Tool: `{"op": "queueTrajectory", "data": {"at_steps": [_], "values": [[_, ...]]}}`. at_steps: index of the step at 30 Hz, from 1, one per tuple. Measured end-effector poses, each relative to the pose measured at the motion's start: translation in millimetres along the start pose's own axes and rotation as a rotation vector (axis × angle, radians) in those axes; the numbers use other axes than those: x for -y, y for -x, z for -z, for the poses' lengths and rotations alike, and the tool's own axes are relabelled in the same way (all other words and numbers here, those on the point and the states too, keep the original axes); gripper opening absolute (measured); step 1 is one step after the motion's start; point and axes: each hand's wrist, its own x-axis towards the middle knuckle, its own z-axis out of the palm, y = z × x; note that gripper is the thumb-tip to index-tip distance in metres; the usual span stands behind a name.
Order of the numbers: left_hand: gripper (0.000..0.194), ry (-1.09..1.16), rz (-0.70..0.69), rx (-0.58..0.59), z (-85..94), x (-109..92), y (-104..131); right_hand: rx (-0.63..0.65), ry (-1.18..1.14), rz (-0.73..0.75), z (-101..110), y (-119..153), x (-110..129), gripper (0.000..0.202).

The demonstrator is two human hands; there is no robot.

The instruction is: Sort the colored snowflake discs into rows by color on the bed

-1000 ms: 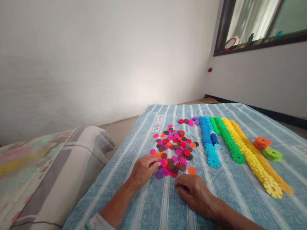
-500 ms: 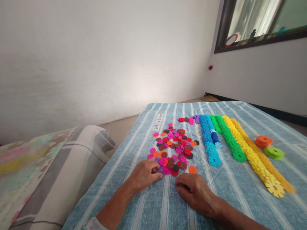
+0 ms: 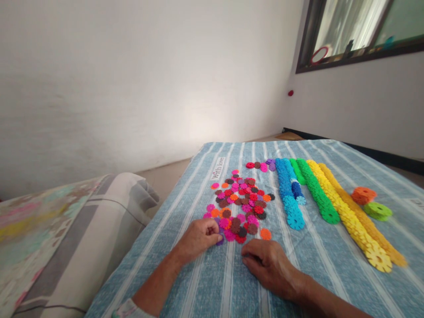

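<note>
Notched plastic discs in pink, red, brown, black and orange lie in a loose pile (image 3: 247, 205) on the striped cloth. At its near left edge my left hand (image 3: 198, 236) is closed, thumb and forefinger pinching a purple disc (image 3: 220, 240). My right hand (image 3: 273, 267) rests on the cloth just right of the pile's near end, fingers curled in; whatever they hold, if anything, is hidden. Close beyond it lies a single orange disc (image 3: 265, 234).
Right of the pile lie overlapping rows of discs: blue (image 3: 285, 185), green (image 3: 314, 190), yellow (image 3: 347, 216) and darker yellow (image 3: 371, 225). Farther right sit an orange stack (image 3: 363, 195) and a lime stack (image 3: 378, 212). A rolled, folded cover (image 3: 89, 234) is at left.
My left thumb and forefinger have closed on the purple disc and drawn back slightly to the left. My right hand has stayed nearly still.
</note>
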Motion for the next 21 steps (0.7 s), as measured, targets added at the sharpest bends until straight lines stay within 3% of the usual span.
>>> {"op": "queueTrajectory", "data": {"at_steps": [8,12,21], "values": [[0.016,0.076,0.006,-0.234,4.1,7,-14,-0.004,0.001,0.017,-1,-1,-1,0.014],[0.017,-0.028,-0.022,-0.289,4.3,9,-18,-0.006,0.005,0.013,-2,0,-2,0.014],[0.018,-0.266,-0.050,-0.174,9.2,13,-19,-0.020,0.009,0.030,-2,-1,-1,0.015]]}}
